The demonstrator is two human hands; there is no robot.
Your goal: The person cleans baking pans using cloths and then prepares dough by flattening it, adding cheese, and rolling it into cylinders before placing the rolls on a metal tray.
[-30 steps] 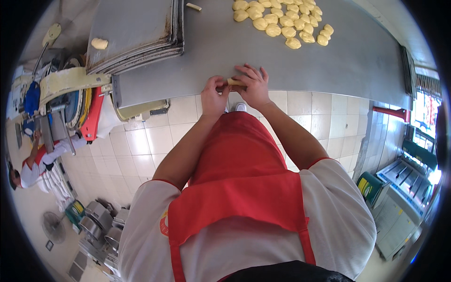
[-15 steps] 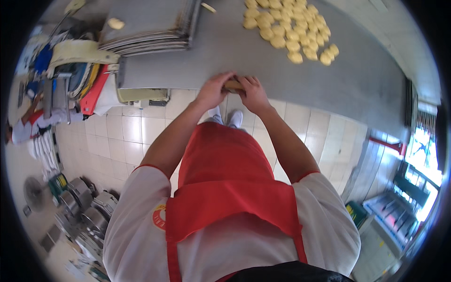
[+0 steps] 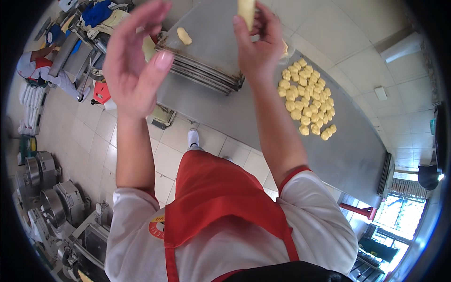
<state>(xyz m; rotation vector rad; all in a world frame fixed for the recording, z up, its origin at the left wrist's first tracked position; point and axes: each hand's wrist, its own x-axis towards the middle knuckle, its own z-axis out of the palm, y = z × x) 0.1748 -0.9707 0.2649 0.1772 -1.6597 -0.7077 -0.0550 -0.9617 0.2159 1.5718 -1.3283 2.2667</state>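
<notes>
My left hand is raised near the left side of the stacked metal trays, fingers curved apart and empty. My right hand, higher up and to the right, grips a pale yellow dough roll upright between thumb and fingers, over the trays' right side; the roll's top runs out of view. A smaller dough piece lies on the top tray, between my hands. Many soft yellow dough pieces are grouped on the steel counter, to the right of my right forearm.
A co-worker in white and red is at metal equipment on the far left, near a red stool. Steel machines stand at lower left. Tiled floor runs below the counter, and a bright window is at right.
My hands have come apart and risen from the counter's front edge toward the trays. The left hand has let go; the right carries the roll. The view has also swung round.
</notes>
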